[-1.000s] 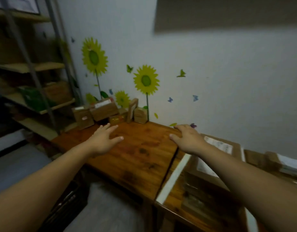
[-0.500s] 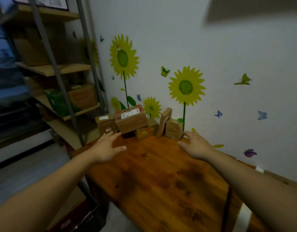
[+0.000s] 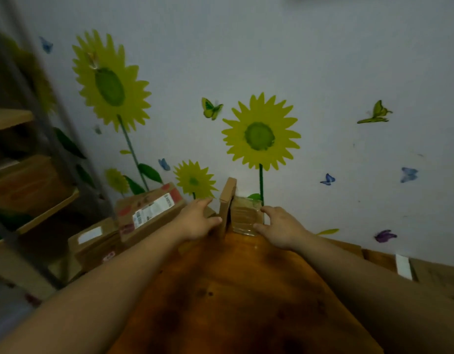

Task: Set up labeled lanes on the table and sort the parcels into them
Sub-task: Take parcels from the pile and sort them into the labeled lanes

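Now my left hand point(image 3: 197, 221) is spread wide, thumb just at the thin box point(image 3: 227, 200). My right hand point(image 3: 279, 229) is open too, beside the small taped box point(image 3: 246, 215). Both have come forward to the back of the table point(image 3: 233, 290), so picking can start, I think. The big box point(image 3: 144, 199) has a white label point(image 3: 154, 210), too blurry to read.

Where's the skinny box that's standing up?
In the head view, the skinny box stands at the far edge of the table, between the left hand and a taped box.
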